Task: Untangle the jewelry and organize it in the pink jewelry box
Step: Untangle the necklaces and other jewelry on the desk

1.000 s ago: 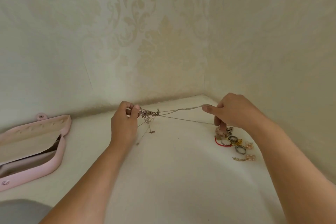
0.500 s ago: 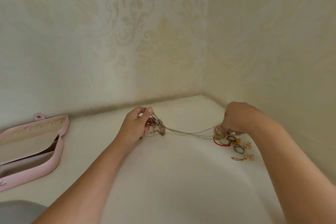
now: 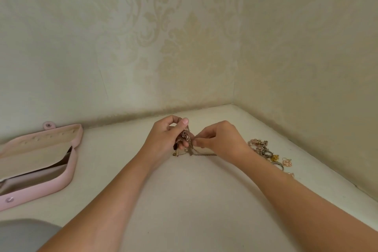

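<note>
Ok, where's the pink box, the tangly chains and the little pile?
pink jewelry box point(image 3: 71, 170), head view, right end wall.
tangled chains point(image 3: 185, 135), head view, the knot.
jewelry pile point(image 3: 262, 148), head view, near its middle.

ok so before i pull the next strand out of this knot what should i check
1. left grip holds the chain tangle: ok
2. right grip pinches the tangle's edge: ok
3. which link is free to pull: cannot tell, too fine
4. trailing chain clear of the loose jewelry pile: cannot tell, partly hidden
5. pink jewelry box open: ok
</note>
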Action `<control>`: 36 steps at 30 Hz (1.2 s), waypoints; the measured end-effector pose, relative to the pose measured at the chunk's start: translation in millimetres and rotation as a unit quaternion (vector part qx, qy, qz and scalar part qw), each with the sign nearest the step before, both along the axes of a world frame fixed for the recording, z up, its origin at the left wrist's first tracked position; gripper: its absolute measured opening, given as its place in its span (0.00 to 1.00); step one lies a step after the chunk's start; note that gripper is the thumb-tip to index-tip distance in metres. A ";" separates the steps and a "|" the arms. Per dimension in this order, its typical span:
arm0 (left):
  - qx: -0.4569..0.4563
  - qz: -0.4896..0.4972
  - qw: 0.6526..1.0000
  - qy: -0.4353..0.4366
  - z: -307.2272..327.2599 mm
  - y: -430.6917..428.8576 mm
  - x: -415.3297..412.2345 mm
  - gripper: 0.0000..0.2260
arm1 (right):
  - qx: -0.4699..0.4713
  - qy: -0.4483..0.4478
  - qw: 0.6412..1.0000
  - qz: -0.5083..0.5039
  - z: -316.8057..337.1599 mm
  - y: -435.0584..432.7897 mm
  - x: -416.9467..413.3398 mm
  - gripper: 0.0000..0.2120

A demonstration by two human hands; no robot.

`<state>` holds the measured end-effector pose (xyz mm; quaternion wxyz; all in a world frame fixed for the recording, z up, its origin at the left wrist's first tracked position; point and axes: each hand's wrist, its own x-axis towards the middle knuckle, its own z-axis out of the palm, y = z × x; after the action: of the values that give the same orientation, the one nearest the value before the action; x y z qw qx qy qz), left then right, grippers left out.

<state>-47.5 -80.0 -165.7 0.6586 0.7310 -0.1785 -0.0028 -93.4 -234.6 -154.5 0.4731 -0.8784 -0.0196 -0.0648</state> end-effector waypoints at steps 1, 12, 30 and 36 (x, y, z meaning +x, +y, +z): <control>-0.006 -0.004 1.000 0.004 0.4 -0.3 0.0 0.11 | 0.017 0.015 1.000 0.015 -0.8 0.6 0.4 0.05; -0.032 -0.027 0.999 0.022 2.1 1.0 1.3 0.11 | 0.197 0.097 0.971 0.097 -0.6 0.8 1.8 0.09; -0.054 -0.114 0.986 0.110 7.5 1.4 -0.1 0.09 | 0.551 0.098 0.819 0.128 12.0 -6.9 4.3 0.03; -0.050 -0.134 0.984 0.105 5.5 1.4 0.1 0.10 | 0.489 0.070 0.860 0.130 11.6 -6.1 5.6 0.04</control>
<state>-47.4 -78.6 -160.2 0.7031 0.6623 -0.2047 -0.1582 -87.8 -240.7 -143.0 0.8460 -0.5259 -0.0658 0.0575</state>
